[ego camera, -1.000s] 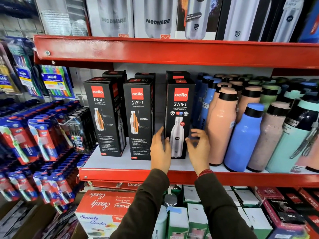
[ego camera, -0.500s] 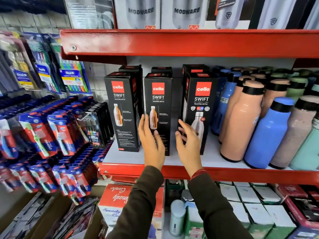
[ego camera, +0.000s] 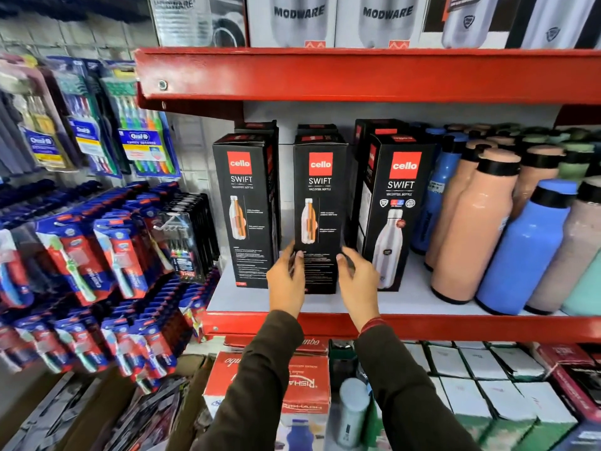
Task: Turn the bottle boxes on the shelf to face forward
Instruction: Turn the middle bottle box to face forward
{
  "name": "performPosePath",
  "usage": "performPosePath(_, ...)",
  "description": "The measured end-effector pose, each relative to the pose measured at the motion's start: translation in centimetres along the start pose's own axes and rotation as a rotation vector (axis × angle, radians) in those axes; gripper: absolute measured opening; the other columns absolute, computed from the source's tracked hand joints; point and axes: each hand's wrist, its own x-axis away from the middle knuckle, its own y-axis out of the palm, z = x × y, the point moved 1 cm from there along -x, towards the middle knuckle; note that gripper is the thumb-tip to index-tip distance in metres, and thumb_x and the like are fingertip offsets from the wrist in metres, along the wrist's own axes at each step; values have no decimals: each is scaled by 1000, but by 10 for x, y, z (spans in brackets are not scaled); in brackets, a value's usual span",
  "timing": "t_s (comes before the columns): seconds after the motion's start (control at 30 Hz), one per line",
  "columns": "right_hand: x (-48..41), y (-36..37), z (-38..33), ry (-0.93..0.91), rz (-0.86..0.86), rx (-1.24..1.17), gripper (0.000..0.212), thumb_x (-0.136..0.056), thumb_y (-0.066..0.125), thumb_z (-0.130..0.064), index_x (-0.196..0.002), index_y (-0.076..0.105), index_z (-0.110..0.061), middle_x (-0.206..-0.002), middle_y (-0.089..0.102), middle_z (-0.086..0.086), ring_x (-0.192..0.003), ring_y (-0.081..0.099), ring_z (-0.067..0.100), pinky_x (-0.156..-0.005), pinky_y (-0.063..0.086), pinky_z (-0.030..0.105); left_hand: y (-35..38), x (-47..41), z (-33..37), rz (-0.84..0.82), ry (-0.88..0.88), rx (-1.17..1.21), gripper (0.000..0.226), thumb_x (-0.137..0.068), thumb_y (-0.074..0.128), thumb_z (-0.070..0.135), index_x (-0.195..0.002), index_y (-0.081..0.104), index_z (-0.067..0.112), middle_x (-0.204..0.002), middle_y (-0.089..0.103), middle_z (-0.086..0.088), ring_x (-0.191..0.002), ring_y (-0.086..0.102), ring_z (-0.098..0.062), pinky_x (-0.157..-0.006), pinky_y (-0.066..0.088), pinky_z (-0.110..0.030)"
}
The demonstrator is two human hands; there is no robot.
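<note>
Three black "cello SWIFT" bottle boxes stand in a row on the red shelf (ego camera: 455,325). The left box (ego camera: 245,206) and the middle box (ego camera: 320,203) show a side panel with an orange cutaway bottle and small text. The right box (ego camera: 395,209) shows its front with a steel bottle. My left hand (ego camera: 286,281) and my right hand (ego camera: 357,279) clasp the lower part of the middle box from either side, fingers on its edges. More black boxes stand behind the row, mostly hidden.
Peach, blue, pink and green loose bottles (ego camera: 517,245) crowd the shelf right of the boxes. Toothbrush packs (ego camera: 107,255) hang on the left. White Modware boxes (ego camera: 299,17) fill the shelf above, and small cartons (ego camera: 481,395) lie below.
Both hands left the right box, which now faces front, and moved left onto the middle box. The view swung left and closer.
</note>
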Motion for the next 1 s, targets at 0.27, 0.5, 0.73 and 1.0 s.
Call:
performPosePath(0.27, -2, -2, -7, 41, -120, -106, 54, -82, 75, -21, -132, 55, -19, -110, 66, -16, -101, 62, -4, -89, 51, 14, -5, 0, 12, 21, 1, 264, 37, -100, 52, 39, -123, 71, 18, -119, 75, -5, -110, 70, -11, -102, 55, -32)
performPosePath(0.5, -2, 0, -18, 13, -13, -60, 84, -52, 88, -58, -122, 57, -25, -107, 71, -12, -100, 67, 2, -84, 57, 23, -8, 6, 8, 83, 7, 311, 35, -96, 52, 49, -89, 79, 27, -112, 77, 11, -106, 72, -20, -92, 57, -55)
performPosePath(0.73, -2, -5, -23, 9, -2, -152, 73, -54, 86, -47, -120, 57, -34, -97, 67, -28, -90, 62, -17, -67, 49, 3, -14, 3, 15, 55, 162, 128, 33, -105, 43, 20, -129, 66, 17, -128, 65, 0, -124, 60, -11, -110, 47, -35)
performPosePath(1.0, 3, -10, -20, -33, -149, -255, 79, -62, 82, -37, -126, 43, -64, -114, 58, -45, -113, 56, -15, -88, 47, 7, -18, -2, 7, -121, 46, 190, 38, -106, 41, 10, -142, 45, 20, -141, 54, 5, -123, 53, 12, -106, 38, -9)
